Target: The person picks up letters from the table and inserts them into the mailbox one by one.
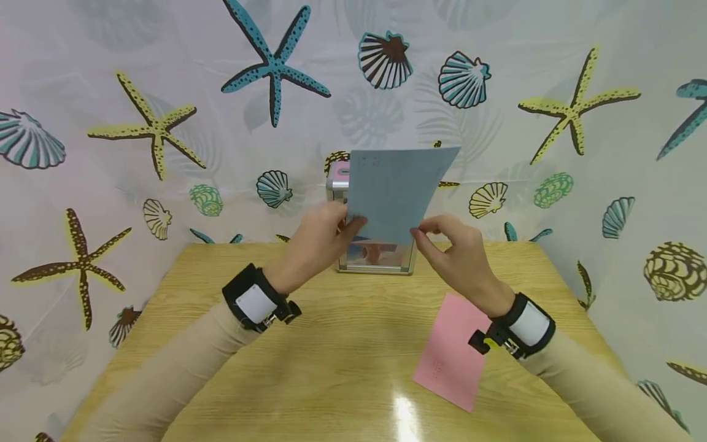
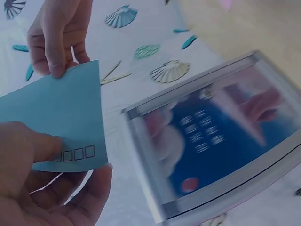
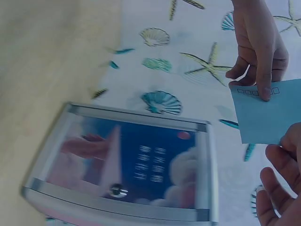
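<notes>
A light blue envelope (image 1: 394, 190) is held up in the air by both hands, in front of a metal-framed box (image 1: 375, 268) with a slot in its pink top. My left hand (image 1: 315, 245) pinches the envelope's lower left edge, thumb on the face with the printed squares, as the left wrist view shows. At the lower right corner, my right hand (image 1: 460, 258) pinches it between thumb and fingertips. The envelope hides much of the box in the head view. Both wrist views show the box's blue and pink printed front (image 3: 136, 160) and a small round lock (image 3: 118, 190).
A pink envelope (image 1: 453, 356) lies on the wooden table (image 1: 309, 362), partly beneath the right forearm. Behind and beside the table hangs a white cloth (image 1: 309, 147) printed with starfish and shells. The box stands at the table's back edge.
</notes>
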`<state>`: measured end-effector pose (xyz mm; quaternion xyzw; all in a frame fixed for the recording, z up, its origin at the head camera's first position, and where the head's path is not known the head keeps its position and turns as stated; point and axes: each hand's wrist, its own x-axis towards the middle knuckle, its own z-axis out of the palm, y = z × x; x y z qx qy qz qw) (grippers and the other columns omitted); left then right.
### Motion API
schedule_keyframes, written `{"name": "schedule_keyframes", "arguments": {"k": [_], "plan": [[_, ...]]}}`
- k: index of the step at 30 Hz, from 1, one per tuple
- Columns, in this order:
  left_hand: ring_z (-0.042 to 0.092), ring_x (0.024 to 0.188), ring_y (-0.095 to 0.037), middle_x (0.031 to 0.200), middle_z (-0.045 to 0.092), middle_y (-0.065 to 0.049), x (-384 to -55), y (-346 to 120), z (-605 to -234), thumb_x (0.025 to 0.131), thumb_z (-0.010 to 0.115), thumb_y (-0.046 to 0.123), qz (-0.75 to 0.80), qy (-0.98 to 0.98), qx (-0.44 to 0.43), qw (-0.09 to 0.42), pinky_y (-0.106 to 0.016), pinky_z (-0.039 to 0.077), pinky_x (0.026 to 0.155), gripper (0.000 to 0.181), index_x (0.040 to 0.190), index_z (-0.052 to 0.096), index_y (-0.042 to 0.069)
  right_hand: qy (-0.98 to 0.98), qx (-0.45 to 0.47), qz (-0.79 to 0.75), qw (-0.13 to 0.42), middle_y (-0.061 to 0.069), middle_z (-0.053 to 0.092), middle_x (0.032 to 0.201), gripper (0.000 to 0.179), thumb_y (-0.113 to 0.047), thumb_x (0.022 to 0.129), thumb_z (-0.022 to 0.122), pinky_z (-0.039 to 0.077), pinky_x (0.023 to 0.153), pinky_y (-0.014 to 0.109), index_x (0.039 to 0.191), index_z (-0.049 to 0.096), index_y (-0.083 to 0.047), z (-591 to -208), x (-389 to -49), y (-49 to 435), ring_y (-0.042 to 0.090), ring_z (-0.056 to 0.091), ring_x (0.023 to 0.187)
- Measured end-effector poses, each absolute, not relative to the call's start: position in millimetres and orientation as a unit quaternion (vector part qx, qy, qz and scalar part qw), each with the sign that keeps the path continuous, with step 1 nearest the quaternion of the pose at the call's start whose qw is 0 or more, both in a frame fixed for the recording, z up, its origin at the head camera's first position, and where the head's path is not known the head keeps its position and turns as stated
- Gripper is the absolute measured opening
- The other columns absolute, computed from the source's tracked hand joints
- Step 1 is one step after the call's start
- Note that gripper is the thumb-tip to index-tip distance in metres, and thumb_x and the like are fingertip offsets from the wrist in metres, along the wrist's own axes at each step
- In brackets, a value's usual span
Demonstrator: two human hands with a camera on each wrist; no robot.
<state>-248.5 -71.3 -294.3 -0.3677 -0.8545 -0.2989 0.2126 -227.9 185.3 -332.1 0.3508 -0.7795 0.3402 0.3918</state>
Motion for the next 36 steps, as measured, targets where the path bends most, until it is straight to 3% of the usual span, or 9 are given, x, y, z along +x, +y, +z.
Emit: {"name": "schedule_keyframes", "arguments": {"k": [5,10,13,17,23,30,33,36], "plan": [[0.050,0.061,-0.015,0.097,0.070,-0.010,-260.7,-64.4,-254.4,0.098,0.058,0.013,-0.298,-0.846,-0.368,0.245,-0.030,0.040,0.051,0.030,0.126,0.063,0.007,-0.777,0.307,0.346,0.427,0.013,0.071,0.088,0.007,-0.004,0.087,0.070,0.052,0.073,0.045,0.093,0.070,-0.003,-297.1,-242.7,180.8,0.024,0.065,0.081],[0.060,0.066,-0.010,0.105,0.070,-0.012,-273.1,-61.1,-233.9,0.098,0.058,0.013,-0.347,-0.836,-0.328,0.271,-0.026,0.048,0.052,0.027,0.123,0.059,0.003,-0.771,0.277,0.368,0.440,0.012,0.074,0.092,0.009,-0.010,0.089,0.069,0.054,0.073,0.046,0.095,0.073,-0.003,-270.7,-261.5,172.7,0.022,0.066,0.086],[0.067,0.081,-0.014,0.111,0.070,-0.014,-282.8,-60.6,-227.2,0.099,0.056,0.012,-0.338,-0.832,-0.325,0.296,-0.027,0.054,0.061,0.024,0.121,0.058,0.001,-0.773,0.266,0.369,0.442,0.011,0.074,0.094,0.011,-0.012,0.089,0.070,0.055,0.073,0.046,0.097,0.073,-0.004,-259.7,-270.6,168.6,0.022,0.066,0.088],[0.067,0.098,-0.018,0.117,0.069,-0.014,-296.8,-58.7,-220.6,0.100,0.055,0.010,-0.320,-0.835,-0.324,0.309,-0.031,0.056,0.078,0.026,0.124,0.058,0.001,-0.770,0.244,0.390,0.441,0.009,0.074,0.094,0.013,-0.013,0.090,0.069,0.053,0.075,0.044,0.097,0.074,-0.004,-246.3,-279.3,167.6,0.019,0.064,0.089],[0.067,0.095,-0.016,0.117,0.069,-0.012,-309.6,-55.6,-214.5,0.099,0.056,0.012,-0.333,-0.842,-0.307,0.292,-0.030,0.056,0.077,0.031,0.129,0.057,0.005,-0.774,0.230,0.392,0.441,0.008,0.074,0.094,0.016,-0.017,0.090,0.067,0.048,0.074,0.039,0.096,0.074,-0.004,-234.0,-291.0,167.8,0.014,0.063,0.087],[0.066,0.095,-0.013,0.114,0.069,-0.012,-325.6,-50.1,-216.0,0.101,0.053,0.015,-0.349,-0.862,-0.268,0.254,-0.028,0.054,0.081,0.030,0.128,0.058,0.003,-0.797,0.241,0.343,0.435,0.011,0.074,0.089,0.016,-0.015,0.092,0.065,0.049,0.066,0.037,0.093,0.073,-0.002,-230.7,-307.3,166.2,0.018,0.065,0.083],[0.067,0.090,-0.015,0.113,0.070,-0.015,-331.8,-49.5,-220.1,0.101,0.052,0.015,-0.353,-0.868,-0.250,0.244,-0.029,0.054,0.075,0.031,0.129,0.057,0.001,-0.808,0.235,0.339,0.421,0.011,0.074,0.089,0.016,-0.015,0.092,0.065,0.045,0.062,0.031,0.095,0.074,-0.002,-233.4,-314.8,164.5,0.018,0.065,0.084],[0.068,0.083,-0.016,0.113,0.069,-0.017,-337.8,-48.9,-224.4,0.102,0.049,0.014,-0.356,-0.874,-0.240,0.228,-0.028,0.051,0.064,0.034,0.132,0.055,-0.002,-0.819,0.228,0.337,0.406,0.013,0.074,0.088,0.014,-0.013,0.091,0.066,0.046,0.064,0.033,0.093,0.075,-0.001,-237.7,-320.9,164.3,0.020,0.065,0.084]]}}
